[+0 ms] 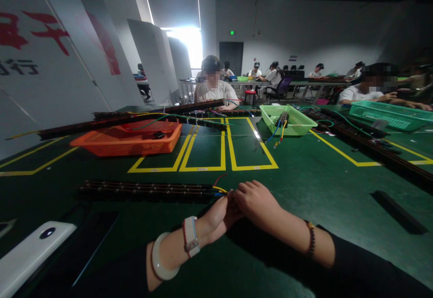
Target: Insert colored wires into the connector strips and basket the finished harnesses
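Note:
A long dark strip assembly (149,190) with parallel rows lies crosswise on the green table in front of me. Yellow, blue and red wires (219,190) come out of its right end and run in between my hands. My left hand (218,219), below a woven watch band and a pale bangle, is closed with its thumb and fingertips pinching the wire ends. Against it, my right hand (259,203), with a beaded bracelet on the wrist, is closed too. Its curled fingers hide whatever they grip.
An orange basket (126,146) stands back left, with more long strips behind it. A light green basket (287,119) holds a wired part. A teal basket (392,115) and strips (368,140) lie right. Nearer are a dark bar (399,212) and a white device (37,250). Co-workers sit opposite.

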The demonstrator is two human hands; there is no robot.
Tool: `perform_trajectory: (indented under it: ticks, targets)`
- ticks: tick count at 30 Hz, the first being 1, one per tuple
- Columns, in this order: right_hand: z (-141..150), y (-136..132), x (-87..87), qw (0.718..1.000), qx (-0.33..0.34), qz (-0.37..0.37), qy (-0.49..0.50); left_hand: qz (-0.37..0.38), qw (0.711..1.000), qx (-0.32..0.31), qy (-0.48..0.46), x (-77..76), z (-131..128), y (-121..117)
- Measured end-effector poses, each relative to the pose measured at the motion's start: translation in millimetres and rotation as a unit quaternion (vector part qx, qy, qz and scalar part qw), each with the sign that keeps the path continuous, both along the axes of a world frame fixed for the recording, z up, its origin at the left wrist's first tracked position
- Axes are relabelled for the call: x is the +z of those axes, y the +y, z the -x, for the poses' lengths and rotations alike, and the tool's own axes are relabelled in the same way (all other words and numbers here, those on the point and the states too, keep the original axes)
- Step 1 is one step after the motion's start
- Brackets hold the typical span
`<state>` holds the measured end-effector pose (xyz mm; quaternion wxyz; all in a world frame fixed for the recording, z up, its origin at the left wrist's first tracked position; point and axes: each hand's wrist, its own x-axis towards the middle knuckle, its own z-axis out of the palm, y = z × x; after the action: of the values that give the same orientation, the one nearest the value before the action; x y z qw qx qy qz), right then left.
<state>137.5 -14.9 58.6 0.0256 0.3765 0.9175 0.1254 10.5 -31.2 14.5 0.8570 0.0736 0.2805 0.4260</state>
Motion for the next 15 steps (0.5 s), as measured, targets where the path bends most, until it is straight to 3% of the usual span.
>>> perform_trajectory:
  ticks: [7,15]
  targets:
    - [1.0,-1.5,11.5,0.998,-0.058,0.019,0.029,-0.039,0.999,-0.017,-0.013,-12.7,-0.3,2.4]
    - [-4.2,0.3,10.5,0.996,-0.073,0.047,-0.018,-0.04,0.999,-0.022,-0.019,-7.1,2.5,-1.1]
